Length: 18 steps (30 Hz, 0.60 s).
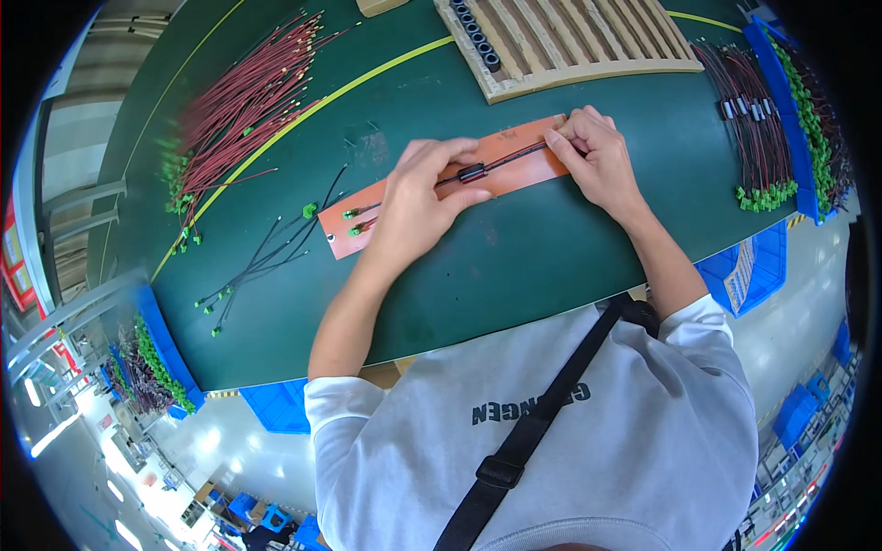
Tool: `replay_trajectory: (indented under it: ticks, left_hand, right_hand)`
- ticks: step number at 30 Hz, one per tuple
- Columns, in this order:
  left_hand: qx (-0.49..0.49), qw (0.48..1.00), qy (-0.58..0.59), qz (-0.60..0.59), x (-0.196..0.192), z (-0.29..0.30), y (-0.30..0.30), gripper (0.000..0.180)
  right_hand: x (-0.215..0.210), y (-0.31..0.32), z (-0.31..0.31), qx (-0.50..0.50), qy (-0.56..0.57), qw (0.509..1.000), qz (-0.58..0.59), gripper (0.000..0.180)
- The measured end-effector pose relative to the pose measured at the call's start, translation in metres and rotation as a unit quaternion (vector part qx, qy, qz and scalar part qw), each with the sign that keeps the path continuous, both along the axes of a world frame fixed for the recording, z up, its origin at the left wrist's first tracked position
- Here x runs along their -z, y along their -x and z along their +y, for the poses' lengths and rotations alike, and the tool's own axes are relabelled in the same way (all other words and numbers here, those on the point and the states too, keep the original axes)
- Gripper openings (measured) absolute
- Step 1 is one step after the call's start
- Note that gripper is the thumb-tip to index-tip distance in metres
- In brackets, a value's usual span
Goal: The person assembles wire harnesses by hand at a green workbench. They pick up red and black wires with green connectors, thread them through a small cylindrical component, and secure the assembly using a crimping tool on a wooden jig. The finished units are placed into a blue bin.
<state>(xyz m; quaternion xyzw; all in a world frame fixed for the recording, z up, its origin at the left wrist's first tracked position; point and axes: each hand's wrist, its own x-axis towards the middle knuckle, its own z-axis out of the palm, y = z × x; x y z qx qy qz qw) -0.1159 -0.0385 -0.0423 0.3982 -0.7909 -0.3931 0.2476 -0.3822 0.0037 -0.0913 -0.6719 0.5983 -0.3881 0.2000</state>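
Note:
A long orange board (514, 174) lies aslant on the green table in front of me. Along it runs a dark thin cable (516, 156) with a black cylindrical sleeve (471, 173) around it. My right hand (595, 156) pinches the cable at the board's far right end. My left hand (418, 197) rests over the board's middle, thumb and fingers apart on either side of the cable next to the sleeve. Green connectors (354, 230) show at the board's left end. The palm hides the cable between them and the sleeve.
Red wires (248, 101) with green connectors pile at the far left. Several black wires (266, 262) lie left of the board. A slatted wooden rack (588, 69) holding black rings (478, 41) stands at the back. Finished-looking cables (758, 138) lie at right, beside a blue bin (781, 110).

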Motion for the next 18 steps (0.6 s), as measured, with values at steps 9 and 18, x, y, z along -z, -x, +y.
replay_trajectory:
  ticks: [9,18]
  left_hand:
    - [0.175,0.963,-0.182,-0.099,-0.001,-0.061,0.061,0.021]
    - [0.12,0.961,-0.247,-0.032,0.012,-0.054,0.071,0.013]
  right_hand:
    - [0.003,-0.001,0.001,-0.01,0.011,0.999,-0.04,0.024]
    - [-0.001,0.002,-0.002,0.026,-0.02,0.993,-0.109,0.022]
